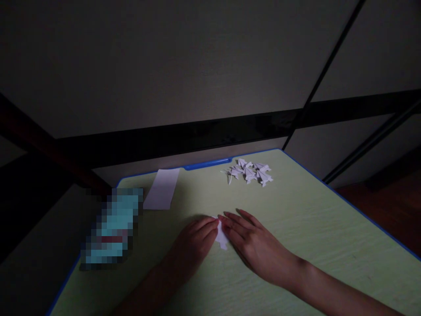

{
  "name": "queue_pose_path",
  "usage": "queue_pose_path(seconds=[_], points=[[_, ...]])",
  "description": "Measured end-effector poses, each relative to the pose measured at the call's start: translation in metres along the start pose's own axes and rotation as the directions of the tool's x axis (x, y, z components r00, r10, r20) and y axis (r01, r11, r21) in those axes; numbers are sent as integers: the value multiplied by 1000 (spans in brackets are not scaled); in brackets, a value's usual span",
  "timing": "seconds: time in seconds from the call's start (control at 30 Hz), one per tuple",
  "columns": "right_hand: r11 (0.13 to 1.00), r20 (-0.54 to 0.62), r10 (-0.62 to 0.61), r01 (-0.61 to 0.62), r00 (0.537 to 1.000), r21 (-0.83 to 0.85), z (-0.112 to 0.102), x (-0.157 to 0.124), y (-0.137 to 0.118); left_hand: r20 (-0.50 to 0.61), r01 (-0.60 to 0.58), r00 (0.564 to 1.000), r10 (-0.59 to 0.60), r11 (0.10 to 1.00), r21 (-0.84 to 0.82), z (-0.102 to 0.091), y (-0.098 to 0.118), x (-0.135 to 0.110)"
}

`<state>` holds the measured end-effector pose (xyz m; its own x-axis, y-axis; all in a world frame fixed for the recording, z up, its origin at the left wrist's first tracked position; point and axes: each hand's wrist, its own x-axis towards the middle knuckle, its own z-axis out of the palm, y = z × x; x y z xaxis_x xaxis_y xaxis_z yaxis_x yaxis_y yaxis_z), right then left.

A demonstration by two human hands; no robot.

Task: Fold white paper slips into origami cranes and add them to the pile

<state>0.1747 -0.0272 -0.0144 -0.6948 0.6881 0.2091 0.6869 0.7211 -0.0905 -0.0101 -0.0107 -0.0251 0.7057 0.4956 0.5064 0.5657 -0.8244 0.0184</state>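
Note:
A small white folded paper piece lies on the pale green table, mostly covered by my hands. My left hand rests palm down on its left side, fingers stretched toward the middle. My right hand lies flat on its right side, fingers extended and pressing on the paper. The fingertips of both hands nearly meet above the piece.
A pile of several folded white paper figures sits at the far edge of the table. A stack of white paper strips lies at the far left. A blurred blue-green object lies at the left edge. Dark wall and floor surround the blue-rimmed table.

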Motion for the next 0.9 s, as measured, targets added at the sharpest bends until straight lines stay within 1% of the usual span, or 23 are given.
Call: queue_pose_path(seconds=[0.1,0.2,0.33,0.43,0.5,0.57,0.7,0.8,0.9], points=[[1000,-18,-8,7,1000,-16,1,0,-1,17,-6,1000,6,1000,-12,-2,-1,2],[1000,-33,-10,9,999,-11,-1,0,-2,58,-6,998,6,1000,-11,-2,-1,5],[999,-11,26,-26,1000,32,-5,2,-2,70,11,998,-8,999,-44,-2,-1,6],[996,9,52,-52,999,74,-9,3,-2,49,99,995,-90,972,-212,-2,-4,5],[993,15,59,-60,998,97,-11,3,-1,42,157,988,-152,923,-352,-3,-8,5],[992,27,52,-55,998,116,-12,4,1,51,187,982,-184,875,-446,-5,-12,5],[992,52,-16,9,999,129,-16,3,7,115,201,980,-165,834,-514,-10,-17,7],[985,87,-101,88,991,146,-18,1,12,94,198,980,-175,815,-545,-11,-18,8],[979,116,-140,120,983,167,-20,-1,16,78,210,977,-201,802,-559,-10,-18,8]])
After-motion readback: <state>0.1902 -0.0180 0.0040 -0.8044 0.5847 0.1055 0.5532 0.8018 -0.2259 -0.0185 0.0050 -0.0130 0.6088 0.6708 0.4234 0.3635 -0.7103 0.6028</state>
